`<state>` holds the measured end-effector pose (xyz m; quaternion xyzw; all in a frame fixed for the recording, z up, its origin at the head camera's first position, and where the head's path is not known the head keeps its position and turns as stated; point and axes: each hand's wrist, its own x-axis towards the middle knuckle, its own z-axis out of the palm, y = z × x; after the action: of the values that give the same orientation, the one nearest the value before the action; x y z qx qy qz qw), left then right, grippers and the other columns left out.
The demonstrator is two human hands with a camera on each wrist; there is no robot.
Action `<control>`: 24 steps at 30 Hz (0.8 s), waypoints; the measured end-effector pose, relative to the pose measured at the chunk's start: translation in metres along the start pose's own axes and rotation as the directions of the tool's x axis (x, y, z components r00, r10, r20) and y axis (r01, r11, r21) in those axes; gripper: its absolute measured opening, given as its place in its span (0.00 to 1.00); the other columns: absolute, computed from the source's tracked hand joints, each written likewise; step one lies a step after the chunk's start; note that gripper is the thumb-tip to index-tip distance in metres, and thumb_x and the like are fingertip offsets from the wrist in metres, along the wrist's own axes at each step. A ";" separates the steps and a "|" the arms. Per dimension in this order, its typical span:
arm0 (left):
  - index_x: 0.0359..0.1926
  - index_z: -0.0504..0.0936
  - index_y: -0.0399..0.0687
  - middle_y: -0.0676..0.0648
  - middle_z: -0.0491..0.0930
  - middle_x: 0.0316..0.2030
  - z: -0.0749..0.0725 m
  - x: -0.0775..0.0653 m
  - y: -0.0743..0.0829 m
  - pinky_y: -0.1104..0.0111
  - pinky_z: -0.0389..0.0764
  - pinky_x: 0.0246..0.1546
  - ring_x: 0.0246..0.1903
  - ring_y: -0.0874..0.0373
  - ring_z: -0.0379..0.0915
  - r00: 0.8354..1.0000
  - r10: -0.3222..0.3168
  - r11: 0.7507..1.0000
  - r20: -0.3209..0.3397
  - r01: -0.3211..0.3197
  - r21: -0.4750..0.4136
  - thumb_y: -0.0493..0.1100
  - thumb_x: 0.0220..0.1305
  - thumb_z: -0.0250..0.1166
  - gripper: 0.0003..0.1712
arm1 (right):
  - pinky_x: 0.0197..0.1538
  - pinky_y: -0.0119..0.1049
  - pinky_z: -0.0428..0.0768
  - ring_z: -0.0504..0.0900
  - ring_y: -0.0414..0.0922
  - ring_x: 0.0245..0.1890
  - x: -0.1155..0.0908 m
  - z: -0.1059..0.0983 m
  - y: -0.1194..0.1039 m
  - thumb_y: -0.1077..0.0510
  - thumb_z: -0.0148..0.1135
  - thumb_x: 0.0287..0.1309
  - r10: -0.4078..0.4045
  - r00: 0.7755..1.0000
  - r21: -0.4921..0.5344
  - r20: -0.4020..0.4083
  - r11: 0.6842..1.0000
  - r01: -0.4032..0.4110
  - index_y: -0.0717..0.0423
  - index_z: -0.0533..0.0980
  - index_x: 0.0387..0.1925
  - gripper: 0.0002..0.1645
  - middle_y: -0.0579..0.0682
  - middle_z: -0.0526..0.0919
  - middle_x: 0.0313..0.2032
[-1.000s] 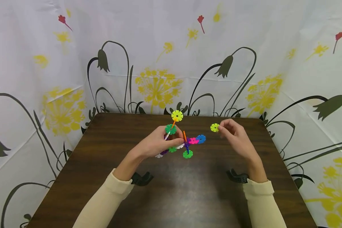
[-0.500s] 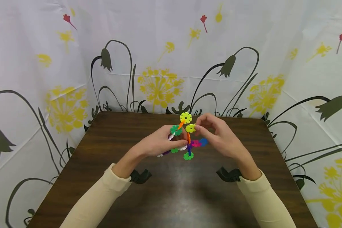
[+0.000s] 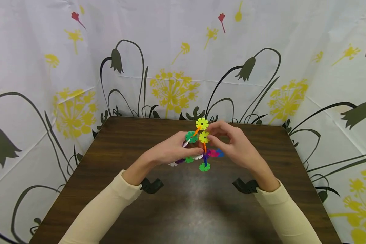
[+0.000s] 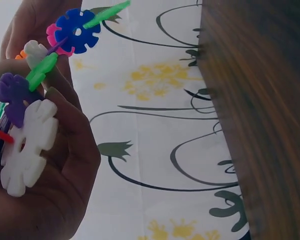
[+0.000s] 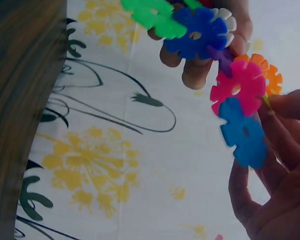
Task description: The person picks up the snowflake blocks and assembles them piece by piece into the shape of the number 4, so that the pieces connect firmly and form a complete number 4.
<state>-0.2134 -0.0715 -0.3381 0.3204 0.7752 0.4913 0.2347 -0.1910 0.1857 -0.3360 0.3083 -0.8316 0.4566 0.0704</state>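
My left hand [image 3: 172, 149] grips a chain of interlocking notched flower discs above the table. Toward its top are a yellow disc [image 3: 202, 124] and a dark green disc [image 3: 191, 137]; a bright green disc [image 3: 204, 167] hangs lowest. Between thumb and fingertips my right hand [image 3: 236, 145] pinches another yellow disc [image 3: 204, 137], which meets the upper edge of an orange disc [image 5: 274, 75]. How deep their slots engage I cannot tell. Pink [image 5: 240, 85] and light blue discs [image 5: 244, 137] project near the right hand. A white disc [image 4: 32, 150] lies against the left palm. Fingers hide part of the chain.
Below the hands is a dark wooden table [image 3: 183, 210], its far edge against a white floral-print cloth [image 3: 177, 40]. Black curved wrist mounts [image 3: 151, 186] stick out inward from both cuffs.
My right hand has moved left with its yellow disc, from apart to the orange disc's upper edge. The left hand has stayed around the chain; the view has shifted slightly.
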 end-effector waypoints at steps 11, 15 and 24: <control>0.56 0.83 0.52 0.48 0.82 0.41 -0.007 0.001 -0.005 0.62 0.79 0.43 0.40 0.54 0.75 1.000 0.003 0.999 0.031 -0.002 -0.043 0.51 0.77 0.67 0.14 | 0.63 0.48 0.63 0.80 0.37 0.55 0.003 -0.006 0.001 0.49 0.81 0.62 -0.087 0.986 -0.135 0.145 0.985 0.107 0.36 0.75 0.66 0.35 0.32 0.87 0.46; 0.54 0.83 0.50 0.47 0.81 0.38 -0.010 0.000 -0.002 0.63 0.78 0.41 0.37 0.53 0.74 0.999 0.003 0.999 0.036 -0.001 -0.055 0.50 0.77 0.67 0.13 | 0.64 0.50 0.62 0.79 0.37 0.57 0.004 -0.005 -0.001 0.50 0.82 0.59 -0.077 0.983 -0.122 0.165 0.988 0.097 0.38 0.71 0.69 0.41 0.32 0.88 0.44; 0.54 0.82 0.49 0.48 0.80 0.38 -0.013 -0.002 0.001 0.65 0.77 0.41 0.37 0.54 0.74 0.998 0.038 0.998 0.051 -0.036 -0.052 0.47 0.78 0.66 0.11 | 0.65 0.51 0.64 0.76 0.41 0.57 0.007 -0.002 -0.003 0.54 0.82 0.60 -0.069 0.986 -0.074 0.149 0.994 0.081 0.42 0.74 0.68 0.38 0.34 0.89 0.40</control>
<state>-0.2209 -0.0810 -0.3319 0.3412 0.7501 0.5066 0.2535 -0.1947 0.1829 -0.3299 0.3689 -0.8400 0.3961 0.0389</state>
